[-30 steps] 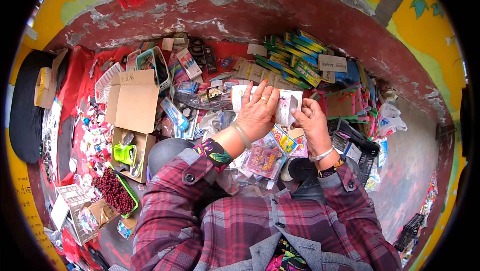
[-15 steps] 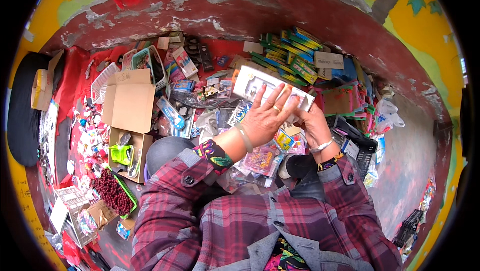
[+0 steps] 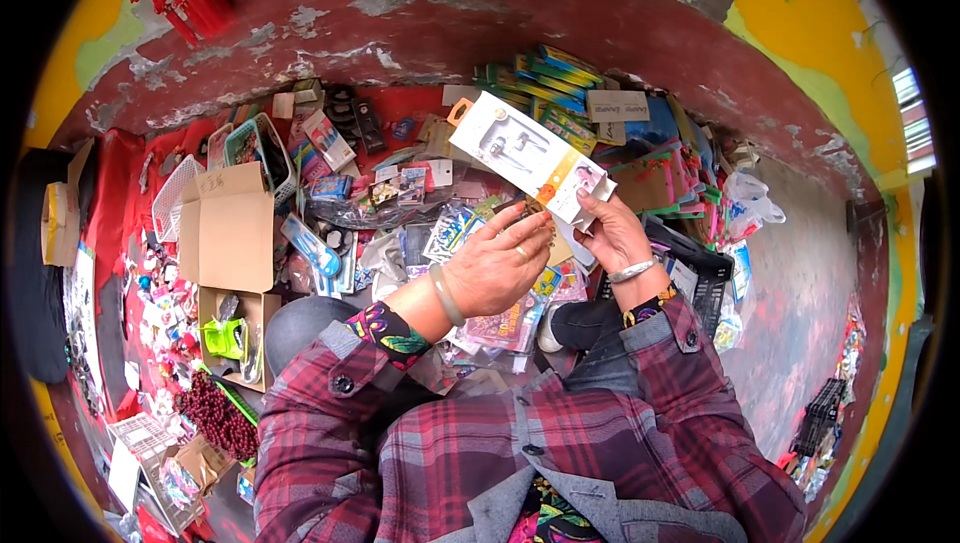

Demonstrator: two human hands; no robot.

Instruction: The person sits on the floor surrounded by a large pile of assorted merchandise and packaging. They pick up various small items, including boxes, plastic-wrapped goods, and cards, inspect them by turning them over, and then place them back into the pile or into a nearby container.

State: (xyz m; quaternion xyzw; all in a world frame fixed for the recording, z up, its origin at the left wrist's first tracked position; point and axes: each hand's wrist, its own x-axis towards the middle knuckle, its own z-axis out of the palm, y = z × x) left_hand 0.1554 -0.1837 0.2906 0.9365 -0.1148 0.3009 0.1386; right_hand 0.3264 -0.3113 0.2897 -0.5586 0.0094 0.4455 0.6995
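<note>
A white and orange earphone box (image 3: pixel 530 153) is tilted in front of me, its clear window showing earphones inside. My right hand (image 3: pixel 618 243) grips its lower right end, thumb on the front face. Just under the box's lower edge is my left hand (image 3: pixel 495 268), its fingers stretched out; whether the fingertips touch the box I cannot tell. Beneath my hands lie flat packets in clear plastic, one with a pink face (image 3: pixel 500 323), and a blue and white patterned packet (image 3: pixel 452 233).
At left stands an open cardboard box (image 3: pixel 230 243) holding a lime-green item. Near it are white and green baskets (image 3: pixel 262 148) and dark red beads (image 3: pixel 218 413) in a green tray. Green and yellow boxes (image 3: pixel 565 123) pile by the wall. A black crate (image 3: pixel 705 268) sits at right.
My left hand has come off the box's front and moved down to the left. My right hand keeps hold of the box, whose window now shows. The whole view has shifted slightly.
</note>
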